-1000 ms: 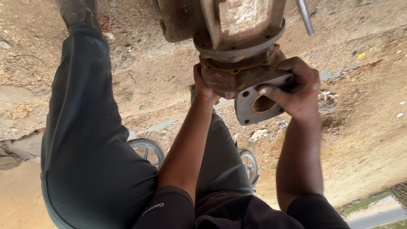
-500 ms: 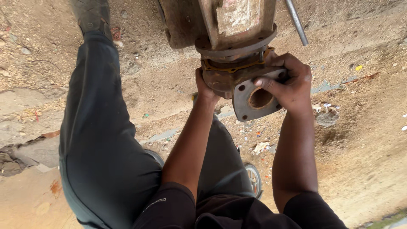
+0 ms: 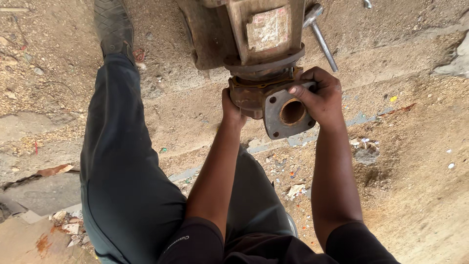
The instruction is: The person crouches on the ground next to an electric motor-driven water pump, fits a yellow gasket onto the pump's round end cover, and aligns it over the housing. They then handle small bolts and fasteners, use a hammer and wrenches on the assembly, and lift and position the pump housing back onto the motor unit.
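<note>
Both hands clasp the rusty pump casing beneath the motor body, left hand closed on its side, right hand wrapped over the square flange, whose bore faces the person.

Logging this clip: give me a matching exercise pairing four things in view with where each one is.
Things:
1. left hand
2. right hand
3. metal rod
4. shoe

Places:
A. top left, on the dirt
B. on the square flange with the round hole
C. sticking out at the housing's upper right
D. on the rusty casting's left side

Pairs: 1-D, 2-B, 3-C, 4-A
</note>
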Available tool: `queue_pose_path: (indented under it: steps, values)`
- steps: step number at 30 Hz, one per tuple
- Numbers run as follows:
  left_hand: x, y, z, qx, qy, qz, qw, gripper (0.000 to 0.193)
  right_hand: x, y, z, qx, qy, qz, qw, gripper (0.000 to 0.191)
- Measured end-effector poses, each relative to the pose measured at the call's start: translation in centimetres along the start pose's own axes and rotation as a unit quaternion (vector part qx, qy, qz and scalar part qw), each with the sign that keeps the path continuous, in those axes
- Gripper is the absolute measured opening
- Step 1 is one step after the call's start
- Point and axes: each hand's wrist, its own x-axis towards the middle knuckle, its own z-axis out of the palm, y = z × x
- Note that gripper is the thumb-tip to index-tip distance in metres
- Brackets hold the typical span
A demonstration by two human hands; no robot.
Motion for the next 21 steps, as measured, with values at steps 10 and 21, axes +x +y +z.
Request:
queue_pose_path:
  steps: [10,21]
  values:
    - [0.4,0.7,1.2,0.005,-0.009,-0.034,0.999,0.060,0.0,-0.6,-0.1,-0.008,0.010,0.009,1.000,0.034]
    - [0.9,1.3,2.0,0.039,0.057,-0.051,0.996,0.058,1.5,-1.3,-0.5,-0.024,0.002,-0.001,1.000,0.036]
